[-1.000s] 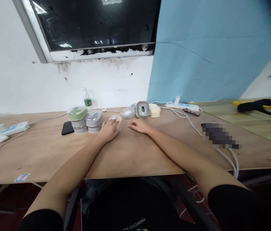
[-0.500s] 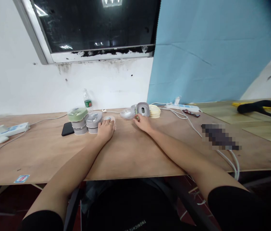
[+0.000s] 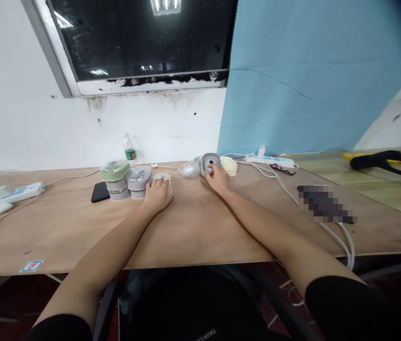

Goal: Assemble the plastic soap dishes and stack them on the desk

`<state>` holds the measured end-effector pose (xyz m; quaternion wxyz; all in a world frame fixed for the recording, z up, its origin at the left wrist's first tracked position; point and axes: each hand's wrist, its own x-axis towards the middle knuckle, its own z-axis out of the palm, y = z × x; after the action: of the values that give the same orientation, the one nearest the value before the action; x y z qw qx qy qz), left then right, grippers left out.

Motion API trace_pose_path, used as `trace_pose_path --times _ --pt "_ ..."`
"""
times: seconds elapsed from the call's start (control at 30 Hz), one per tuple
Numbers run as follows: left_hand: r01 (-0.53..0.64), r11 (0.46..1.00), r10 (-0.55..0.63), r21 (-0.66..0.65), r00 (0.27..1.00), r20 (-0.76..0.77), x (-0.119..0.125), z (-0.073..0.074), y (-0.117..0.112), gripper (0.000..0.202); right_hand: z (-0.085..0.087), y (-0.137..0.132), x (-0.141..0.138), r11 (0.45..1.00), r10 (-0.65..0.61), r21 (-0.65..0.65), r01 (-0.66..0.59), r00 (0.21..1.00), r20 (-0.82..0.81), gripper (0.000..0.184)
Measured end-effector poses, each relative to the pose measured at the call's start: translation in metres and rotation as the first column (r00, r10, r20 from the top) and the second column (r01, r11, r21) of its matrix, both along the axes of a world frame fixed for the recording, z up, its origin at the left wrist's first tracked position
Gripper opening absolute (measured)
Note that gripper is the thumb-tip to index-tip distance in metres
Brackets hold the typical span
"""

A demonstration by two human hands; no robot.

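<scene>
My left hand [image 3: 157,194] is curled over a small round container [image 3: 161,177] with a clear lid, its fingers on top and the thumb at the right side. Most of that container is hidden under the hand. To its left stand a grey lidded container [image 3: 139,182] and a grey stack with a green lid [image 3: 115,170]. Farther right, my right hand [image 3: 218,180] reaches to a grey lid [image 3: 212,158] standing on edge, thumb and forefinger apart in front of it; contact cannot be made out. Clear lids [image 3: 188,170] lie just left of that hand, and pale yellow lids [image 3: 229,166] are stacked behind it.
A plastic bottle [image 3: 129,148] stands by the wall. Beside the containers lies a black phone [image 3: 100,192]. Power strips [image 3: 12,195] and white cables are at both ends of the table [image 3: 193,232]. A blurred-out dark object [image 3: 326,203] lies at right.
My right hand has moved slightly right, from beside the clear lids to the front of the grey lid. My left hand stays on the container.
</scene>
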<state>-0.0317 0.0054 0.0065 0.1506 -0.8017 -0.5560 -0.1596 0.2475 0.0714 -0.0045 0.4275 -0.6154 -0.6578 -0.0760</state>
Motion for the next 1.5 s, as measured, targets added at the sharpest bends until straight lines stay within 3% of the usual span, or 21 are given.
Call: trace_pose_path --times 0.13,0.3,0.53,0.7,1.1,1.23,1.37,1.5 --pt "0.007 1.000 -0.007 -0.006 1.000 0.000 -0.001 -0.001 0.001 0.062 0.001 0.010 0.021 0.988 -0.067 0.138 0.065 0.998 0.004 0.032" --pt "0.018 1.000 -0.018 -0.007 1.000 0.009 -0.002 -0.002 0.002 0.063 -0.005 0.019 0.064 0.973 -0.226 0.025 0.231 0.967 -0.117 0.037" --pt "0.027 0.999 -0.027 -0.019 1.000 0.005 -0.003 -0.002 0.002 0.065 -0.020 0.034 0.101 0.994 -0.088 -0.066 0.086 0.996 -0.016 0.050" --pt "0.020 1.000 -0.020 -0.013 1.000 0.002 -0.003 -0.002 0.003 0.066 -0.021 0.034 0.094 0.992 -0.104 -0.071 0.104 0.995 0.007 0.045" --pt "0.019 1.000 -0.019 -0.023 1.000 0.008 -0.003 -0.001 0.003 0.065 -0.010 0.024 0.088 0.960 -0.280 -0.046 0.276 0.949 -0.144 0.022" --pt "0.031 0.999 -0.030 -0.016 0.999 0.013 -0.003 -0.002 0.002 0.065 -0.002 0.018 0.084 0.950 -0.292 0.043 0.308 0.932 -0.216 0.019" --pt "0.026 0.999 -0.025 -0.030 0.999 0.021 -0.002 -0.002 0.002 0.066 0.006 0.013 0.074 0.939 -0.220 0.194 0.285 0.929 -0.298 0.025" --pt "0.014 1.000 -0.013 -0.013 0.999 0.029 0.000 -0.001 0.000 0.068 0.007 0.012 0.043 0.972 0.001 0.207 0.108 0.885 -0.466 0.038"
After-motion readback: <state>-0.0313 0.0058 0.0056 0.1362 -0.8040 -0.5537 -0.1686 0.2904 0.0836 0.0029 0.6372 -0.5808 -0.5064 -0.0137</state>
